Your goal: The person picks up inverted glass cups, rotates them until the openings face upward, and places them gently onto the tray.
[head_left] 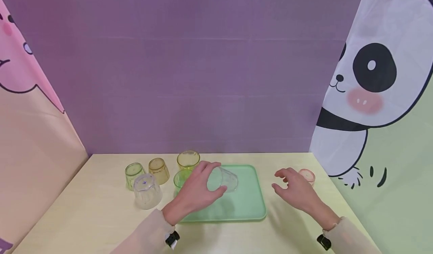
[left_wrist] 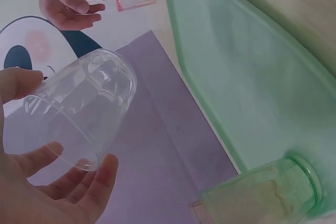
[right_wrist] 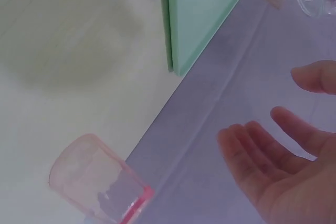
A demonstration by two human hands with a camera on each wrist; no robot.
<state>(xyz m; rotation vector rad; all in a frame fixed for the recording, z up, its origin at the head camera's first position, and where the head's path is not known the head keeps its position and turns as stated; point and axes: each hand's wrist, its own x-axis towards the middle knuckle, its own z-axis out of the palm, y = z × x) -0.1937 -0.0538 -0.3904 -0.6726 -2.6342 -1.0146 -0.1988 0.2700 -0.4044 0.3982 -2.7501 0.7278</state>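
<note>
My left hand [head_left: 197, 190] grips a clear plastic cup [head_left: 224, 179] tilted on its side above the green tray [head_left: 248, 205]; in the left wrist view the clear cup [left_wrist: 84, 111] lies between my thumb and fingers [left_wrist: 100, 182]. My right hand [head_left: 294, 189] hovers with relaxed fingers over the table, right of the tray and just in front of a pink cup [head_left: 308, 176]. In the right wrist view the pink cup [right_wrist: 100, 182] stands upside down on the table, apart from my palm [right_wrist: 278, 166].
Several cups stand left of the tray: a clear one [head_left: 147, 191], a green one [head_left: 133, 174], an amber one [head_left: 159, 170] and a yellow one [head_left: 188, 159]. A green cup [head_left: 180, 179] sits at the tray's left edge. Purple wall behind, cartoon panels at both sides.
</note>
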